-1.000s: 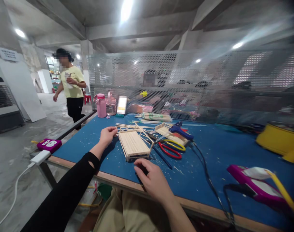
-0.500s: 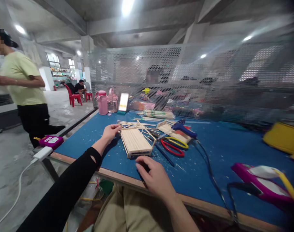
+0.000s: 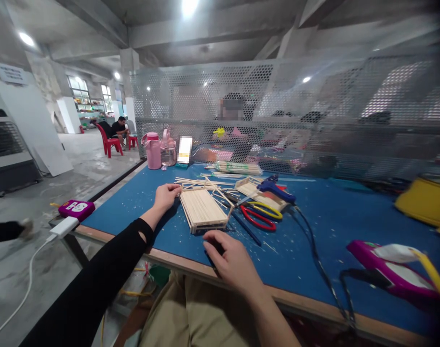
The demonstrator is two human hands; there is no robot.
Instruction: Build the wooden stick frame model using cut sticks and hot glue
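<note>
A small box-like model of pale wooden sticks [image 3: 204,208] sits on the blue tabletop in front of me, its top a flat panel of sticks laid side by side. At its far left corner, my left hand [image 3: 166,196] is closed, thumb and fingertips pinched on the edge. My right hand [image 3: 231,256] rests by the table's front edge, just short of the model's near side. Its fingers are loosely curved, thumb apart, with nothing between them. Loose sticks [image 3: 191,182] lie scattered behind the model.
Right of the model lie scissors with red and yellow handles [image 3: 259,222], a dark blue pen-like tool [image 3: 246,230], a blue glue gun [image 3: 277,190] and a second stick piece [image 3: 246,185]. A pink jug [image 3: 153,151], bagged sticks [image 3: 237,167] and purple power strips [image 3: 389,270] surround them; a perforated screen [image 3: 198,106] stands behind.
The passer-by in the yellow shirt has moved out on the left, with only a dark-clothed leg showing at the edge. Both my hands and the stick model stay almost where they were.
</note>
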